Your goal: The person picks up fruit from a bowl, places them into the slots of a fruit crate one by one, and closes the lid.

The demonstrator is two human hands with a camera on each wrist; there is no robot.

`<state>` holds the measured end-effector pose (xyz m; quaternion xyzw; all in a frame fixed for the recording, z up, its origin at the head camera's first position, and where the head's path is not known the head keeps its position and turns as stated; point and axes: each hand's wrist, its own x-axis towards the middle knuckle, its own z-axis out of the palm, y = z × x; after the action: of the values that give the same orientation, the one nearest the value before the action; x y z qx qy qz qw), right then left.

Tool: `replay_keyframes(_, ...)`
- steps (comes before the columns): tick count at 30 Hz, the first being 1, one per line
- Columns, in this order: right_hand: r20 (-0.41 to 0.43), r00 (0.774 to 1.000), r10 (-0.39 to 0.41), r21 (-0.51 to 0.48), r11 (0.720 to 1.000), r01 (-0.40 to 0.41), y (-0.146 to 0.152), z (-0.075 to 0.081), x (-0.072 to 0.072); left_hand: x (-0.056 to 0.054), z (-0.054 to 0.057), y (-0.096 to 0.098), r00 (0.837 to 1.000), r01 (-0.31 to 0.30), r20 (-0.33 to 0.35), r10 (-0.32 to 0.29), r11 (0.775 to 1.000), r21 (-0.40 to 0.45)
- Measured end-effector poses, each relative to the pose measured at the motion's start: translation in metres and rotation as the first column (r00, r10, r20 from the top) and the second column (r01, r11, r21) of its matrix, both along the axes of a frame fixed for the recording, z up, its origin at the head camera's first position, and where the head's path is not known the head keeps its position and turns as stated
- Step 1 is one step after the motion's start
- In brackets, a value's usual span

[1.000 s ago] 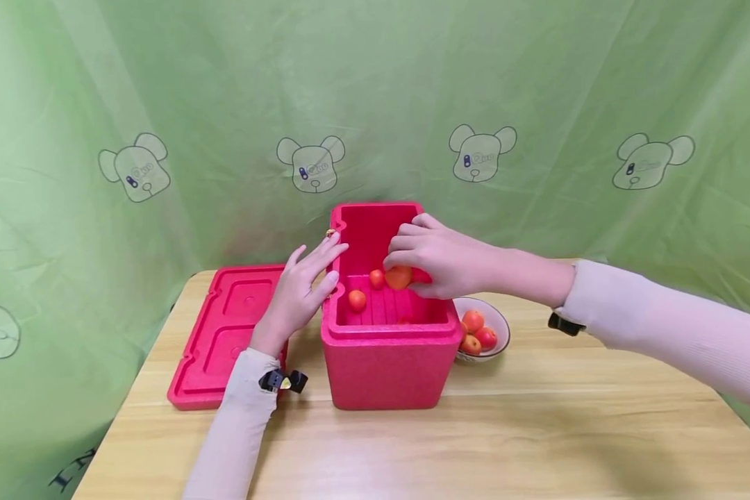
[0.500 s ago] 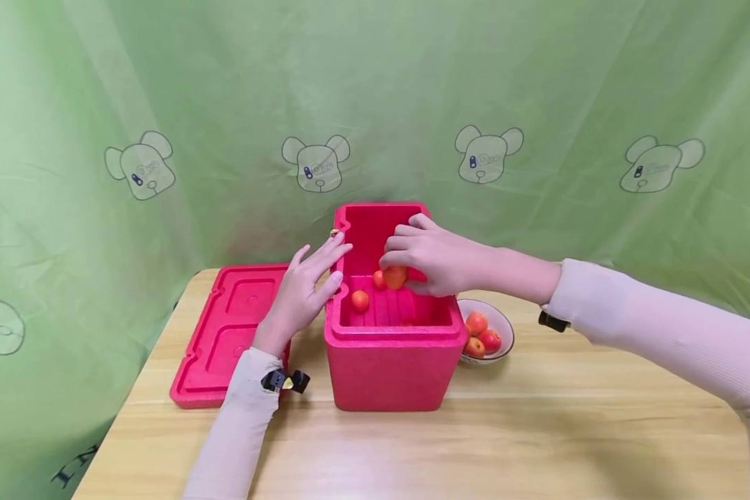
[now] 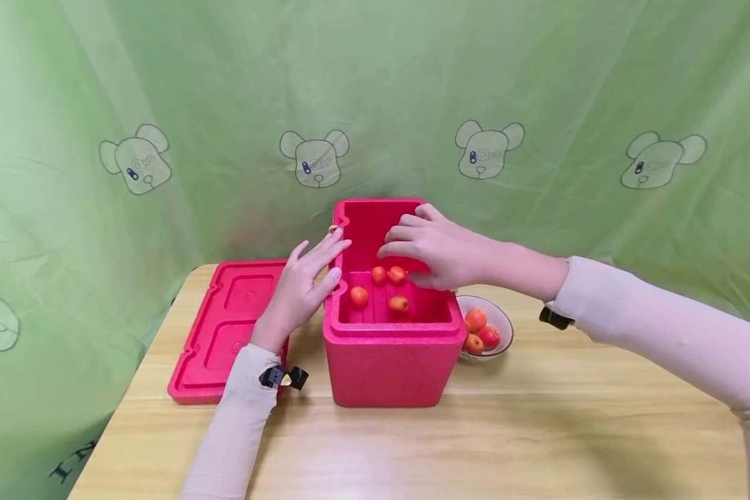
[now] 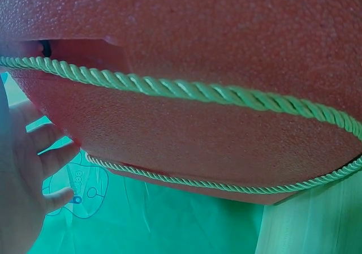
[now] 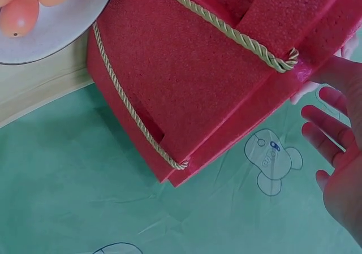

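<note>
A red foam box (image 3: 392, 375) stands uncovered on the table with several small orange-red fruits (image 3: 398, 304) on its floor. My right hand (image 3: 440, 251) hovers over the box's right rim, fingers bent and spread, with nothing between them. A fruit (image 3: 396, 275) lies just below its fingertips. In the right wrist view, this hand (image 5: 342, 152) shows its fingers apart beyond the box edge. My left hand (image 3: 296, 292) rests on the left rim with extended fingers. The left wrist view shows that hand (image 4: 25, 163) beside the box's rope-strung side (image 4: 186, 129).
Right of the box, a white bowl (image 3: 503, 332) holds several more of these fruits (image 3: 476, 319). The red lid (image 3: 246, 298) lies on the wooden table (image 3: 506, 430) at left, partly under my left forearm. Behind hangs a green curtain (image 3: 387, 62) with bear-head prints.
My right hand has let go of an orange-red fruit, which now lies in the box. Its fingers have spread and risen slightly. The left hand stays on the rim.
</note>
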<state>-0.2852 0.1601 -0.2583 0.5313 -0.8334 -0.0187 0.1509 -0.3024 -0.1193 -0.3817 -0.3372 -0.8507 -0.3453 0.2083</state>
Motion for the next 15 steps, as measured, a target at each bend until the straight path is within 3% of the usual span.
replay_keyframes(8,0.000,0.999,-0.033,-0.092,0.995,0.033,0.021,0.002,0.003,0.001,-0.001,0.000,1.000,0.007,0.003,-0.007,1.000,0.006)
replay_keyframes(15,-0.019,0.998,-0.062,-0.227,0.972,0.056,0.051,0.003,0.001,-0.001,0.001,0.000,1.000,0.004,0.008,-0.004,1.000,0.011)
